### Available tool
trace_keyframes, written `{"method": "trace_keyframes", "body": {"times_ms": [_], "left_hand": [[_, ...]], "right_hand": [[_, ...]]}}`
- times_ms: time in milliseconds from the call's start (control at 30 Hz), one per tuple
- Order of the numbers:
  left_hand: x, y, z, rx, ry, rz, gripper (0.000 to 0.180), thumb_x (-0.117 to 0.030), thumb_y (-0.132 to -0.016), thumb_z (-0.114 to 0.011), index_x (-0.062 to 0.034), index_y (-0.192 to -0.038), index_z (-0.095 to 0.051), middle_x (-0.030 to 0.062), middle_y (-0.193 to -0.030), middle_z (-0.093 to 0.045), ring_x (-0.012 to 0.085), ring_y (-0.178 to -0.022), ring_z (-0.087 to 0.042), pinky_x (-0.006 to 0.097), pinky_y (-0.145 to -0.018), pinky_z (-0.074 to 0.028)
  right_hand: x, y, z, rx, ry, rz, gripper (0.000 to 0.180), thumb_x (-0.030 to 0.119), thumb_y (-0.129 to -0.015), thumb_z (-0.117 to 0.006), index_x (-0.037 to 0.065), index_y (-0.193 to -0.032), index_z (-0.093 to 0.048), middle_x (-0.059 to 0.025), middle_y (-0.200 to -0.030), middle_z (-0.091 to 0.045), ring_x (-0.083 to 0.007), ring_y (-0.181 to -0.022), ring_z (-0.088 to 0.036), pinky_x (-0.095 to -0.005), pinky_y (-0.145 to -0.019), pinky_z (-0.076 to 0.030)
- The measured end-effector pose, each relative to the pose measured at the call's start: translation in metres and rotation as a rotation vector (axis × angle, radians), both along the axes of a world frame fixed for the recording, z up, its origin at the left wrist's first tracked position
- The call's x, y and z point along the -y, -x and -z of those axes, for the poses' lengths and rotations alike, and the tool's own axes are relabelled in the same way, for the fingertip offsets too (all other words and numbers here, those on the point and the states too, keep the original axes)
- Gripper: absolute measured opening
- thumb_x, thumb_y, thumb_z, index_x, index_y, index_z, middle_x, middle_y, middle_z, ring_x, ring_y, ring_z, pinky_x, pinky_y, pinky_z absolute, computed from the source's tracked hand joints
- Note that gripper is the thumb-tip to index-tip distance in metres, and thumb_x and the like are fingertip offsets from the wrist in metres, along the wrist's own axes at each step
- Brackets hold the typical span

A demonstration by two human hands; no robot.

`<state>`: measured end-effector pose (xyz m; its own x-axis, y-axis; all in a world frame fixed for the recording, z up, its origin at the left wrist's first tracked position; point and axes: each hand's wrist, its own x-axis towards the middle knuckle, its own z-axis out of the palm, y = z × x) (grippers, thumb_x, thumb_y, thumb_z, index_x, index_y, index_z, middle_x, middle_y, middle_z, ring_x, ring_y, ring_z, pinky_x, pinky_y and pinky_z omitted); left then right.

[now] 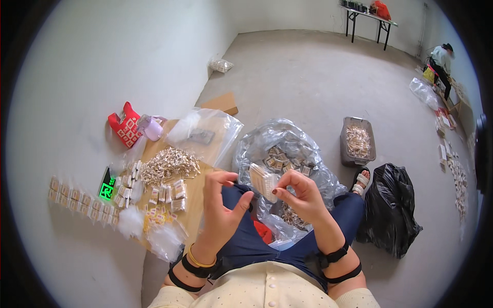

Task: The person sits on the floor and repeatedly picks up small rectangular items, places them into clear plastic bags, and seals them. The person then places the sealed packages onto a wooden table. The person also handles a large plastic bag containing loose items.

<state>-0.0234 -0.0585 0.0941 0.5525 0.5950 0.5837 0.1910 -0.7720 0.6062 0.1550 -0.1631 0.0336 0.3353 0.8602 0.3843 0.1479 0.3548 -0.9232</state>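
Note:
My right hand pinches the edge of a small clear packet of cotton swabs, which tilts above my lap. To its left, my left hand is open, thumb and fingers curved apart with nothing between them. Below the packet, a large clear plastic bag lies spread out between my legs. Inside it are several dark-banded packets and loose swab-like pieces. At my left, a low wooden table bears a heap of loose cotton swabs and rows of small bundles.
A grey bin of swabs and a black trash bag stand at my right. Filled packets line the left wall near a lit green sign. Another person sits at the far right; a folding table stands behind.

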Motion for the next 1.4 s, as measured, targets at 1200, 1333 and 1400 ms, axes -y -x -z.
{"method": "trace_keyframes", "body": {"times_ms": [1200, 1333, 1400], "left_hand": [[-0.036, -0.023, 0.081, 0.012, 0.430, 0.041, 0.052, -0.046, -0.102, -0.040, -0.0028, -0.079, -0.054, 0.0084, -0.058, -0.049, 0.0153, -0.050, -0.051, 0.034, -0.046, -0.038], [-0.038, -0.023, 0.064, -0.159, 0.280, 0.081, 0.050, -0.043, -0.103, -0.039, -0.0015, -0.079, -0.051, 0.0105, -0.058, -0.043, 0.0131, -0.053, -0.050, 0.033, -0.049, -0.038], [-0.043, -0.017, 0.066, -0.074, 0.380, 0.080, 0.047, -0.042, -0.104, -0.038, -0.0025, -0.082, -0.052, 0.0073, -0.059, -0.043, 0.0113, -0.055, -0.049, 0.032, -0.050, -0.039]], "right_hand": [[-0.028, 0.020, 0.009, -0.345, 0.107, 0.130, 0.027, 0.028, -0.103, -0.047, 0.002, -0.109, -0.051, -0.0024, -0.091, -0.056, -0.0091, -0.080, -0.053, -0.0258, -0.070, -0.045], [-0.040, 0.021, 0.005, 0.056, 0.150, 0.313, 0.022, 0.021, -0.100, -0.051, -0.001, -0.102, -0.055, -0.0100, -0.080, -0.059, -0.0159, -0.072, -0.057, -0.0300, -0.066, -0.045], [-0.049, 0.025, 0.014, 0.064, 0.147, 0.370, 0.019, 0.018, -0.099, -0.051, -0.001, -0.097, -0.056, -0.0107, -0.077, -0.059, -0.0175, -0.070, -0.057, -0.0304, -0.065, -0.045]]}}
